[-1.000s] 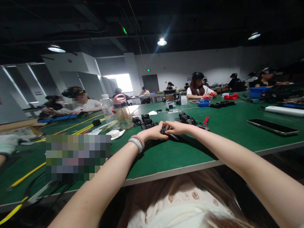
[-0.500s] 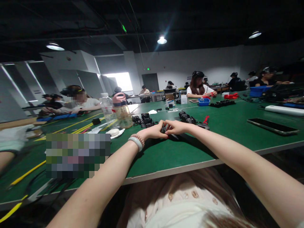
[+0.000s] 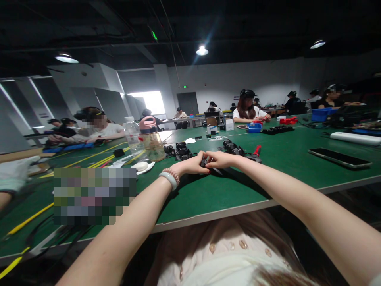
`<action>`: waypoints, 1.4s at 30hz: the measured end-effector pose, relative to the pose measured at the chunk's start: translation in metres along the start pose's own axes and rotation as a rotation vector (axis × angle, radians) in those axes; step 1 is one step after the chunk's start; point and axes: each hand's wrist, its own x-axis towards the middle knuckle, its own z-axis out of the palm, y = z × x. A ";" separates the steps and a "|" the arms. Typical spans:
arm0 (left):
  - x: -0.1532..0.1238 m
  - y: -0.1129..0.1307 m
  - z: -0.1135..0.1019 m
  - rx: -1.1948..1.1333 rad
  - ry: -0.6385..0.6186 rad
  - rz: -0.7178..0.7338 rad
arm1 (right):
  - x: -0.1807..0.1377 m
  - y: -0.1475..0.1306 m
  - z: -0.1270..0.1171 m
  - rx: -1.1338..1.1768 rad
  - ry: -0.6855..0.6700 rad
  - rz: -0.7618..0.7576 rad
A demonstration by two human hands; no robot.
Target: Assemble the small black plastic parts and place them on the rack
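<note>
Both my arms reach out over the green table point(image 3: 226, 194). My left hand point(image 3: 193, 165), with a bracelet and a band at the wrist, and my right hand point(image 3: 222, 159) meet with closed fingers round a small black part point(image 3: 204, 163) that rests low on the table top. Most of the part is hidden by the fingers. Just behind the hands lie more small black parts point(image 3: 182, 150) and another group of black parts point(image 3: 233, 147), with a red-handled tool point(image 3: 256, 152) beside my right hand.
A pink-lidded bottle point(image 3: 152, 140) and a clear bottle point(image 3: 133, 137) stand at the left, by a white dish point(image 3: 143, 167). A dark phone point(image 3: 339, 157) lies at the right. Blue bins point(image 3: 255, 128) and several seated people are farther back. Yellow lines and cables run along the left.
My hands stay closed together on the black part in the same spot. The view has shifted slightly; a person's sleeve at the far left has moved a little.
</note>
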 end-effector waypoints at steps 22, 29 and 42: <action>-0.002 0.001 0.000 -0.013 0.009 0.003 | 0.002 0.001 0.001 -0.082 -0.003 0.023; -0.001 -0.001 0.000 -0.003 0.008 0.032 | 0.001 -0.001 -0.001 -0.050 -0.011 0.041; -0.001 -0.001 0.000 0.001 0.004 0.013 | 0.000 0.005 0.004 0.076 0.006 0.037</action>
